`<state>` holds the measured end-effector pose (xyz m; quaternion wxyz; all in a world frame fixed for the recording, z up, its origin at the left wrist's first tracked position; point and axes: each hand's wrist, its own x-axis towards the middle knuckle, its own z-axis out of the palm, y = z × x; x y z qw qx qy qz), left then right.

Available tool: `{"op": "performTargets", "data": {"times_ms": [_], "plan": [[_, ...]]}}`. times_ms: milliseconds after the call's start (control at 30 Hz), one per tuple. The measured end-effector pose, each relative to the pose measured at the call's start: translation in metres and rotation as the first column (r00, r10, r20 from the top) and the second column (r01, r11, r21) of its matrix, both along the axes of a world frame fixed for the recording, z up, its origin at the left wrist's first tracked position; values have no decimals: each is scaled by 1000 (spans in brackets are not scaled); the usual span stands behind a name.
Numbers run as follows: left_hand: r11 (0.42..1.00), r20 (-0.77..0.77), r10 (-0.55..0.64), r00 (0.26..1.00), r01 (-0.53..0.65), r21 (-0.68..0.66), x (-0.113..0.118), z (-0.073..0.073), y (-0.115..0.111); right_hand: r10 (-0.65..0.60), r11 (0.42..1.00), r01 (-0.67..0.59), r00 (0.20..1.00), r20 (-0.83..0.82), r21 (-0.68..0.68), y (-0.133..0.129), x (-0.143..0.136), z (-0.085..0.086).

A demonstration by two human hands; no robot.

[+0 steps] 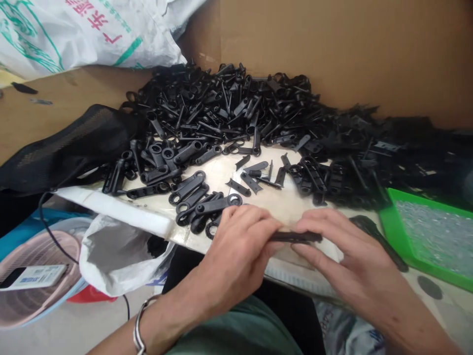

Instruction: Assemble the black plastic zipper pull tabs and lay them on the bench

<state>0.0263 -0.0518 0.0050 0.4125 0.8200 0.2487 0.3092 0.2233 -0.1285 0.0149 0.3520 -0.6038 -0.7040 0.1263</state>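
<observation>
A narrow black plastic part point(295, 237) is held level between my two hands at the table's front edge. My left hand point(240, 246) is closed round its left end, fingers over the top. The fingers and thumb of my right hand point(332, 246) pinch its right end. Just left of my left hand lie several black ring-ended arms point(218, 203) in a loose row. Flat black pieces point(251, 182) are scattered on the pale table point(273, 204) beyond the hands. My fingers hide both ends of the held part.
A large heap of black parts point(221, 103) spans the back against a cardboard wall point(332, 44). At right stands a green tray point(397, 222) of small clear pieces. A white bag point(99, 266) and pink basket point(70, 246) are at lower left. Black mesh point(74, 143) lies left.
</observation>
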Motion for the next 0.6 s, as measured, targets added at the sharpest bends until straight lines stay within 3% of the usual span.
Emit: {"op": "performTargets", "data": {"times_ms": [100,267,433,600], "plan": [[997,-130,-77,989,76,-11,1,3,1,-17,999,11,994,-107,-53,-2,1,1],[975,-50,-187,981,179,-131,11,-5,0,-130,982,77,936,-327,-170,-2,-7,-5],[968,-27,-182,983,174,-184,18,-18,0,-223,948,119,911,-347,-296,0,-9,-8],[966,63,-148,987,158,-204,21,-27,3,-286,936,197,908,-305,-292,4,-12,-10]]}}
